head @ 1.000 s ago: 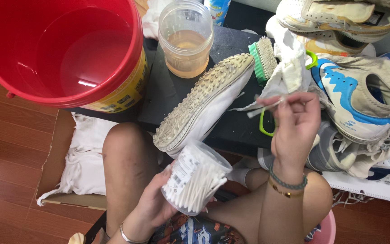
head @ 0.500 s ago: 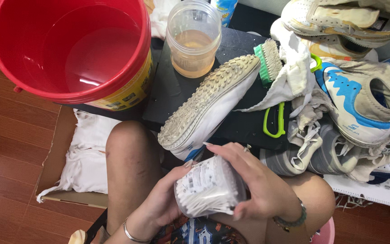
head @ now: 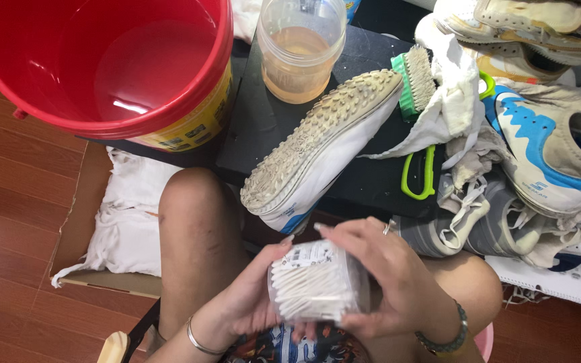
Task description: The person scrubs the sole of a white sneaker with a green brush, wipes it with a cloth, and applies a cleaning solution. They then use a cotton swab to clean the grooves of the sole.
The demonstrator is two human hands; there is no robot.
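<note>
Over my lap, both hands hold a clear round tub of cotton swabs point(head: 314, 282). My left hand point(head: 253, 299) cups it from the left and below. My right hand point(head: 388, 279) wraps its right side, fingers reaching over the top. Just beyond the tub, a white sneaker point(head: 317, 151) lies sole up on the black surface point(head: 257, 121), its toe end near my left knee.
A red bucket point(head: 102, 60) with water stands at the top left. A clear jar of cloudy liquid point(head: 300, 47) sits behind the sneaker. A green scrub brush point(head: 413, 84), a white cloth point(head: 455, 101) and several more sneakers point(head: 546, 148) lie to the right. White cloth point(head: 129, 215) rests in a cardboard tray.
A second ago my right hand was raised, pinching a single swab, while my left held the tub alone. It has since come down onto the tub, and both hands now grip it.
</note>
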